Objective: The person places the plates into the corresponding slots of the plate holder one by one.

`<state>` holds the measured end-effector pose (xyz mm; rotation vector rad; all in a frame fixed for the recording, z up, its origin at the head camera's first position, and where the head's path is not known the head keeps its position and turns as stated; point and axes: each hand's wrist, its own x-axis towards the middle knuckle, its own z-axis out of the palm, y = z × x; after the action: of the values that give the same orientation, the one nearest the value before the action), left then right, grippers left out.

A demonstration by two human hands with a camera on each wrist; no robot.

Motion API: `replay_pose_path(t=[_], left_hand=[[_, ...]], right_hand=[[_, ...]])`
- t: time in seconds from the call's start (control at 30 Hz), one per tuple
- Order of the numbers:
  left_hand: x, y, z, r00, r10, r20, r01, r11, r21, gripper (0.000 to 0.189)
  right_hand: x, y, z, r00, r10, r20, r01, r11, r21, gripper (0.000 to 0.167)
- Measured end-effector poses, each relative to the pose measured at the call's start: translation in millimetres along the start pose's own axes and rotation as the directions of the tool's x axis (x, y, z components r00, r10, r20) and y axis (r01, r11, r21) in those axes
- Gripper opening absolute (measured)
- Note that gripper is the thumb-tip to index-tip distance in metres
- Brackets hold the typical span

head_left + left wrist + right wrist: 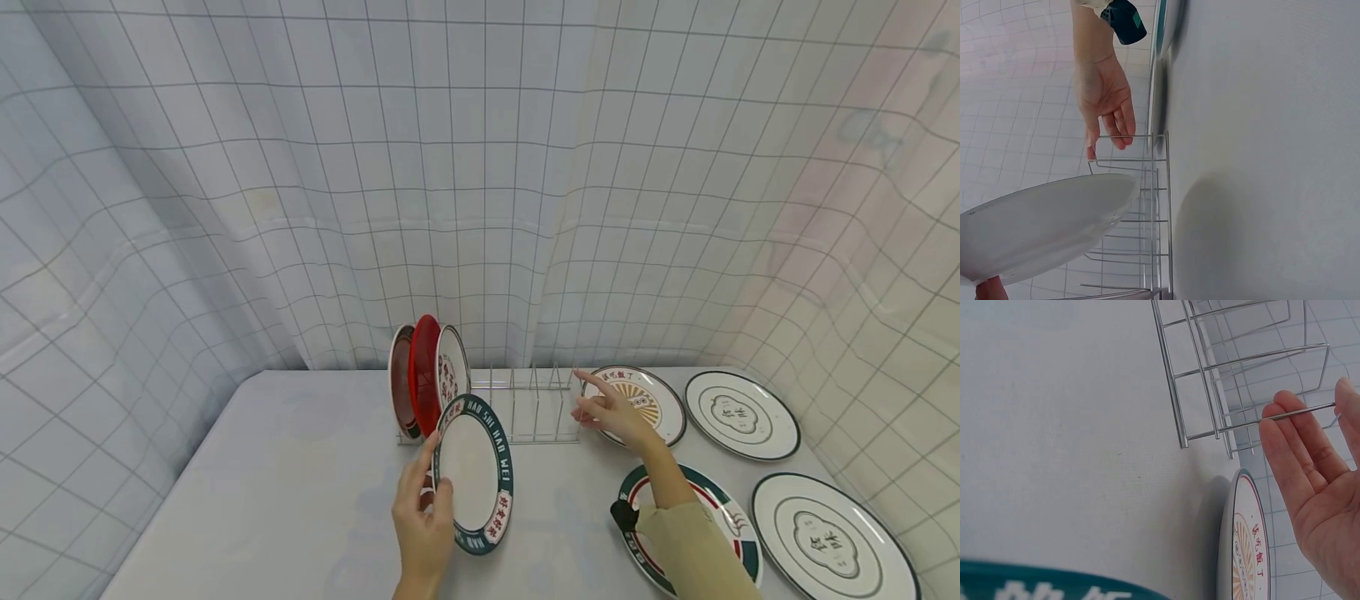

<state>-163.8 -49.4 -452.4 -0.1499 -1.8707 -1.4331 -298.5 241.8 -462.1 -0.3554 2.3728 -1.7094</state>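
Currently, your left hand (422,512) grips a green-rimmed plate (471,471) just in front of the wire rack (543,442).
You pinch its left edge, thumb on the face, holding it tilted clear of the tabletop (285,483); another green plate (726,518) lies partly under your right forearm (666,475). Farther off, your right hand (617,414) touches the rack's right end, fingers fairly straight, beside a sunburst plate (647,402). A red plate (426,375) stands between two others at the rack's left.
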Motion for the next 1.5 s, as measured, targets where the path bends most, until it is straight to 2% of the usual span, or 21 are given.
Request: replay_pose_path(t=[0.53, 0.67, 0.77, 0.87, 0.97, 1.2, 1.27, 1.4, 1.5], left_hand=[[7.4, 3.9, 2.6, 0.997, -0.013, -0.081, 0.015, 0.999, 0.03, 0.049], [12.9, 15.2, 3.0, 0.994, 0.016, -0.107, -0.013, 0.999, 0.035, 0.047], [18.7, 28.7, 2.1, 0.992, 0.022, -0.126, -0.02, 1.0, 0.018, 0.044], [22.8, 35.3, 2.3, 0.989, 0.011, -0.148, -0.011, 1.0, -0.002, 0.043], [24.8, 32.6, 4.9, 0.985, -0.012, -0.172, 0.007, 1.0, -0.028, 0.042], [25.8, 1.9, 16.7, 0.974, -0.073, -0.214, 0.057, 0.995, -0.08, 0.046], [26.3, -1.9, 18.7, 0.97, -0.08, -0.229, 0.06, 0.994, -0.09, 0.047], [29.6, -1.4, 20.5, 0.963, -0.055, -0.264, 0.037, 0.997, -0.074, 0.045], [33.4, 10.1, 19.7, 0.958, -0.027, -0.285, 0.012, 0.998, -0.054, 0.042]], right_hand=[[0.1, 1, 0, 1.0, 0.006, -0.001, -0.006, 1.0, 0.006, 0.059], [0.1, 1, 0, 1.0, 0.008, -0.005, -0.008, 1.0, 0.011, 0.06], [0.4, 2, 0, 1.0, 0.001, -0.003, -0.001, 1.0, 0.015, 0.06], [1.1, 2, -1, 1.0, -0.008, 0.002, 0.008, 1.0, 0.014, 0.06], [2.3, 2, 0, 1.0, -0.002, -0.001, 0.002, 1.0, 0.022, 0.059], [3.1, 2, -1, 1.0, 0.007, -0.006, -0.006, 1.0, 0.011, 0.057], [2.9, 2, -1, 1.0, 0.002, -0.002, -0.002, 1.0, 0.01, 0.057], [1.7, 2, -1, 1.0, 0.005, -0.002, -0.005, 1.0, 0.012, 0.057], [0.8, 2, -1, 1.0, 0.007, -0.003, -0.007, 1.0, 0.012, 0.058]])
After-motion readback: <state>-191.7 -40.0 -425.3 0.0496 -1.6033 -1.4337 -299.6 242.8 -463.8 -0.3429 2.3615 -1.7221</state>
